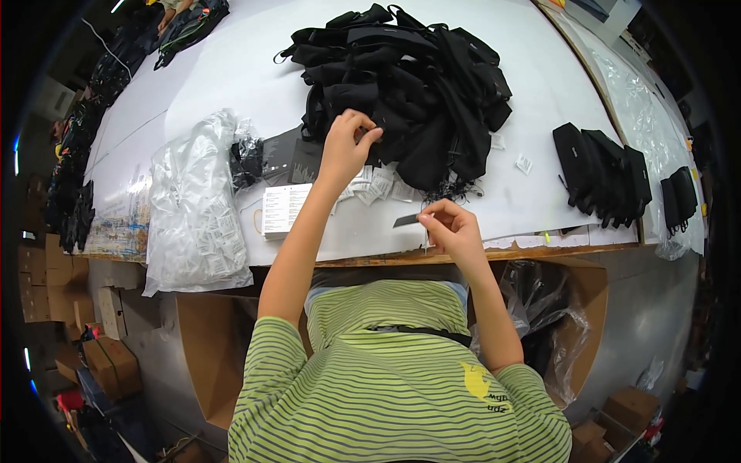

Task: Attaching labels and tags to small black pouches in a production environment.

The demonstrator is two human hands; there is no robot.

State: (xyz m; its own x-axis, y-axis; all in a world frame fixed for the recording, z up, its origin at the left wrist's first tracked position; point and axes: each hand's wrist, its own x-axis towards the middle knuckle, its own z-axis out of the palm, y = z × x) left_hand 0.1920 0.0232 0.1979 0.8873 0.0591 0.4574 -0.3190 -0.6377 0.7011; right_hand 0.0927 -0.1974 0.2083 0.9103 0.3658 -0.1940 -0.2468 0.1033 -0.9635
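Note:
In my right hand (454,229), finger and thumb pinch a small dark tag (406,221) just above the table's front edge. Something thin hangs down below those fingers. My left hand (350,147) is raised at the front of a large heap of black fabric bags or pouches (401,85), its finger and thumb drawn together; anything between them cannot be made out. Under the left wrist lie several small clear packets (376,183), close to a white stack of printed cards (284,210). Dark cards (279,152) lie behind that stack, partly covered by my left forearm.
A big clear plastic bag of small packets (197,204) hangs over the table's front edge at left. Black pouches (602,174) lie in a row at right, with more (678,199) beyond. Open cartons (207,347) stand below the table. Another person's hand (166,19) shows far left.

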